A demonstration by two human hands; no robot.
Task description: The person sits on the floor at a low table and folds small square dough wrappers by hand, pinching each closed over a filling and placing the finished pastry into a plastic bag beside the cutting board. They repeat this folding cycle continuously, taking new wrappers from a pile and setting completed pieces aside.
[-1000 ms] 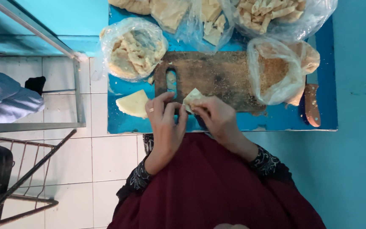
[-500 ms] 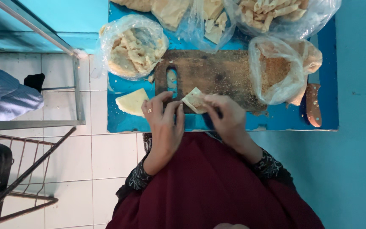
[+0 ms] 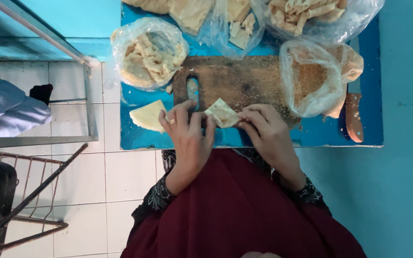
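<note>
Sitting at far left, beyond a metal rail (image 3: 88,95), another person's striped sleeve (image 3: 5,107). Lying on the blue table (image 3: 135,136) just left of the hands, a pale folded wrapper (image 3: 148,115), flat and apart from the fingers. Bulging behind it, a clear bag of dough pieces (image 3: 148,52). Resting palm-down at the table's near edge, the left hand (image 3: 190,138), ring on one finger, fingertips pinching the left corner of a small square pastry sheet (image 3: 222,113). Hanging between the two hands, just above the near edge of the wooden cutting board (image 3: 237,81), that sheet, sprinkled with brown crumbs and turned like a diamond. Running left to right, hand to hand, its long diagonal; pointing away toward the board, its top corner, and toward the red lap (image 3: 244,210) its lower one. Gripping the opposite corner, the right hand (image 3: 268,131), fingers curled in a pinch, so both hands closing on the same sheet and neither lying nearer than the other. Lying dead centre between them, then, with any fold turning on that left-right diagonal. Standing just right of the right hand, partly on the board, a clear bag of brown crumbs (image 3: 311,79). Peeking out past it, a knife with a brown handle (image 3: 353,119), blade mostly hidden behind the bag. Crowding the table's far edge, more bags of rolled pastry (image 3: 307,16).
</note>
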